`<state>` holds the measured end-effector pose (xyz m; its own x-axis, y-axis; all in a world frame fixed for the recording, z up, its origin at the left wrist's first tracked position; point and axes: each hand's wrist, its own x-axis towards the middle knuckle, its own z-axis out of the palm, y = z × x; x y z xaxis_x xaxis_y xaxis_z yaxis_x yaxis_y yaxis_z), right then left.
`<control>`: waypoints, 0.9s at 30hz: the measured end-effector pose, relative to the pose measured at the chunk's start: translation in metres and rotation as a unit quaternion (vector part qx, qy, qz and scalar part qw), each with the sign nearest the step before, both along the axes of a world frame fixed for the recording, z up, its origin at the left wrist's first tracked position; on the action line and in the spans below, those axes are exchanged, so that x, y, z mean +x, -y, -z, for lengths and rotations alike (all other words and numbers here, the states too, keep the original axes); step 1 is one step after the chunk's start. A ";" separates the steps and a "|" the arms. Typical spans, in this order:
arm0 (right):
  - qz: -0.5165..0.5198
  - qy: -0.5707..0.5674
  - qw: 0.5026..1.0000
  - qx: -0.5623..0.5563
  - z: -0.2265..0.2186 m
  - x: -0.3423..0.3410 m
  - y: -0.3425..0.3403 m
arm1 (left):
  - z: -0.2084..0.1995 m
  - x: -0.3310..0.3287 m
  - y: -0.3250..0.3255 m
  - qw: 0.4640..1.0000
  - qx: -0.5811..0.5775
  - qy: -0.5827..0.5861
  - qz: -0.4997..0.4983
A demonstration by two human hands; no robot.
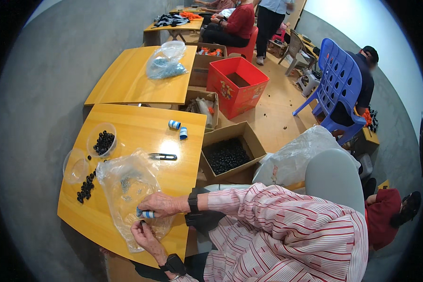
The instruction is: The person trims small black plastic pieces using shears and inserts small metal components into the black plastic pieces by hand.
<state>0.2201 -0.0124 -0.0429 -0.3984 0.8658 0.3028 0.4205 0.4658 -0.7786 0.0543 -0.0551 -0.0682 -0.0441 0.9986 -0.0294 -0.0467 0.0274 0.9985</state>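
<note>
My right hand (159,205), with a black band at its wrist, is closed around a small blue-and-white cylinder (148,214). Just below it, my left hand (148,238) pinches a small dark piece (143,223), perhaps a black bead. Both hands are over a clear plastic bag (122,207) spread on the yellow table, with small silvery bits (126,184) on it. Loose black beads (86,189) lie left of the bag, and more fill a round clear tub (102,140). Black-handled thread snips (163,156) rest beyond the bag. Two similar cylinders (178,129) stand farther off.
A clear lid (75,167) lies beside the beads. Right of the table, a cardboard box (232,150) holds many black pieces. A red box (237,89), a second table (136,75) with a bag, a blue chair (336,80) and several people are farther away.
</note>
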 end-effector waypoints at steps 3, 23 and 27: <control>-0.004 -0.029 0.999 -0.022 0.004 0.002 0.001 | -0.004 0.004 0.002 1.000 0.006 -0.008 0.002; 0.021 -0.063 0.998 -0.022 0.032 0.007 -0.002 | 0.011 0.003 -0.007 1.000 -0.016 0.011 0.008; 0.031 -0.046 0.998 -0.007 0.026 0.001 -0.001 | -0.003 0.001 -0.001 0.998 -0.057 0.031 0.014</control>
<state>0.2209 -0.0112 -0.0689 -0.3146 0.8927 0.3227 0.3744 0.4291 -0.8220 0.0551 -0.0542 -0.0656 -0.0114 0.9894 -0.1446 -0.1054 0.1426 0.9842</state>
